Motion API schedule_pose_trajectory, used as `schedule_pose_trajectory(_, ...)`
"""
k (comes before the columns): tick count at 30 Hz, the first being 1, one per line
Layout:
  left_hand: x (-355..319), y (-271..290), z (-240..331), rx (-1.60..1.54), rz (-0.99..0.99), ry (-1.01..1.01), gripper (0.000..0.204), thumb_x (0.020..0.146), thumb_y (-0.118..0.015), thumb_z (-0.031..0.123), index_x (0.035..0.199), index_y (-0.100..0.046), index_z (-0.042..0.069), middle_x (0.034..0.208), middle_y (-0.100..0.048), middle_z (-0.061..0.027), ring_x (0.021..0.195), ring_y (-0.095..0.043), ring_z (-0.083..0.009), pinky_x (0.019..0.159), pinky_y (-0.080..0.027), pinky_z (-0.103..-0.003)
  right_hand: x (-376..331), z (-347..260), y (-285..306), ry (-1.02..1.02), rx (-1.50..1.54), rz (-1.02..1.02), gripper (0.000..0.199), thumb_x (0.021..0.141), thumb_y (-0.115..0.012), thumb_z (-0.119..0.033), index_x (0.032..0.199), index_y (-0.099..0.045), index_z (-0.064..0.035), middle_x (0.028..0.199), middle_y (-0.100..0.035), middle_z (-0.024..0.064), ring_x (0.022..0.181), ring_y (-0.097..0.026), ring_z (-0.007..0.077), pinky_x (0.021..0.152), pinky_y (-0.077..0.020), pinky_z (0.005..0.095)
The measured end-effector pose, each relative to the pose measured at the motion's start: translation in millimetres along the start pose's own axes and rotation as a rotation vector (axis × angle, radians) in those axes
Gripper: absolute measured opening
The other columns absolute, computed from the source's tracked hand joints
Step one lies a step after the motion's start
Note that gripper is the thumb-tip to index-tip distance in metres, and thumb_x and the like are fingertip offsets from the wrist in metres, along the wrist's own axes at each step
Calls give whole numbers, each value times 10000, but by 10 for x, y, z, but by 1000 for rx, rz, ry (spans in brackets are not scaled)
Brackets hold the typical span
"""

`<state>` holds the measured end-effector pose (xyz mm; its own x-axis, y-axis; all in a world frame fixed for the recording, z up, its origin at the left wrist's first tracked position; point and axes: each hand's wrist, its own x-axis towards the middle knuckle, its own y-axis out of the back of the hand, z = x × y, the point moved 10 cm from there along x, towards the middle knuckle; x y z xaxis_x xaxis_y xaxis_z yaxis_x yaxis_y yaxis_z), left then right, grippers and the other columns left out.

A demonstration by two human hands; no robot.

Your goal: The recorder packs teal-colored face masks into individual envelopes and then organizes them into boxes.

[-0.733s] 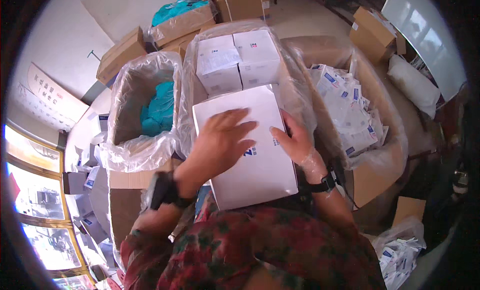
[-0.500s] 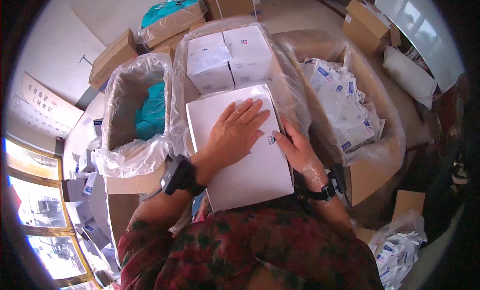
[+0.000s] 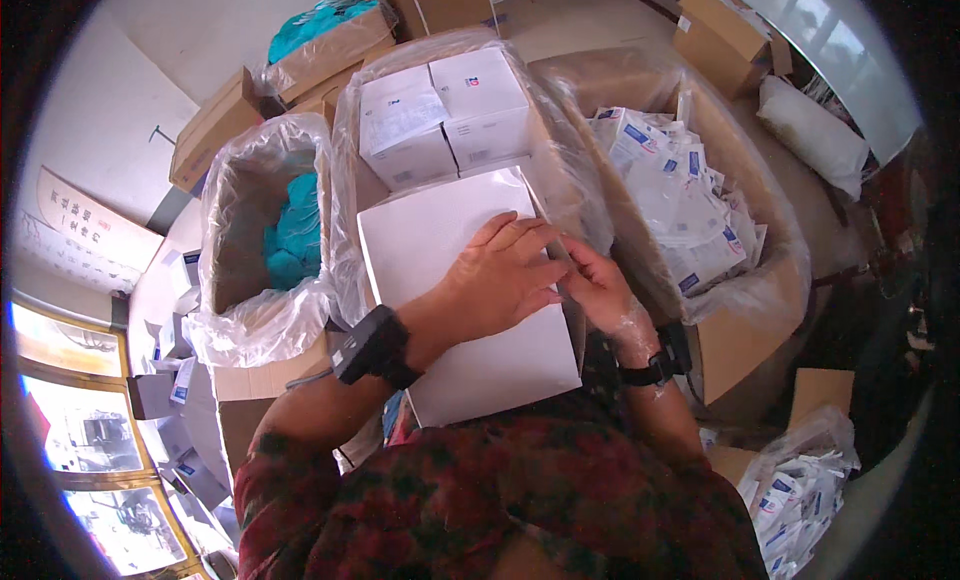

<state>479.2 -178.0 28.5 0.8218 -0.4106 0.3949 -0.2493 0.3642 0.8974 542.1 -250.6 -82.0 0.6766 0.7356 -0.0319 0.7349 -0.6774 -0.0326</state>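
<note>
A large white box [image 3: 460, 365] with its lid down lies slanted in front of me, its near end by my body. My left hand [image 3: 505, 275] rests across its top, fingers bent and closed at the right edge of the lid. There my right hand [image 3: 602, 292] meets it, closed on the same edge, thumb close to the left fingertips. What lies between the fingertips is hidden. Beyond the box, white cartons [image 3: 485, 95] stand side by side in a big cardboard box lined with clear plastic [image 3: 570, 160].
At left, a plastic-lined carton [image 3: 265, 325] holds teal items [image 3: 295, 235]. The lined carton [image 3: 745, 350] at right contains many white-and-blue packets [image 3: 690, 210]. More packets [image 3: 795, 505] fill a bag at lower right. Small boxes [image 3: 185, 430] lie on the floor at left.
My left hand has slid right across the lid, from lying flat to bent fingers at its right edge. My right hand has shifted slightly, its fingers now close to the left ones.
</note>
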Motion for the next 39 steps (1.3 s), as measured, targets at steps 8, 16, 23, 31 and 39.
schedule_pose_trajectory(8,120,135,37,3,52,-46,239,724,-751,360,780,-646,153,1193,-556,-42,1224,-474,-265,1066,-318,-513,20,-125,-56,99,4,-57,494,879,-543,-19,1365,-460,-41,1368,-503,139,1288,-453,233,1070,-347,341)
schedule_pose_trajectory(16,165,773,231,-65,330,-170,308,679,-783,368,652,-592,129,763,-582,-11,803,-584,-222,943,-416,-433,15,-122,3,27,-294,27,435,922,-511,-78,1352,-463,-28,1373,-505,163,1284,-464,262,1070,-354,356)
schedule_pose_trajectory(23,-338,2034,76,-86,359,11,308,707,-803,273,634,-574,81,670,-555,-37,697,-566,-236,871,-399,-415,55,-151,-6,-53,-106,47,424,937,-498,-99,1352,-471,-17,1258,-589,113,1153,-524,188,1013,-394,322)
schedule_pose_trajectory(31,-2296,1987,-576,393,-93,682,390,625,-748,35,995,-669,129,1053,-646,-75,1061,-570,-257,1042,-326,-471,68,-59,-57,10,-137,44,404,950,-486,-126,1334,-471,-1,1246,-589,116,1131,-532,183,991,-402,314)
schedule_pose_trajectory(39,-2090,682,-627,-71,286,922,506,887,-567,117,1352,-416,-16,1341,-482,-248,1272,-443,-397,1024,-409,-432,-16,-231,-159,21,-128,64,399,954,-491,-141,1325,-467,5,1199,-590,92,1084,-539,165,963,-409,297)
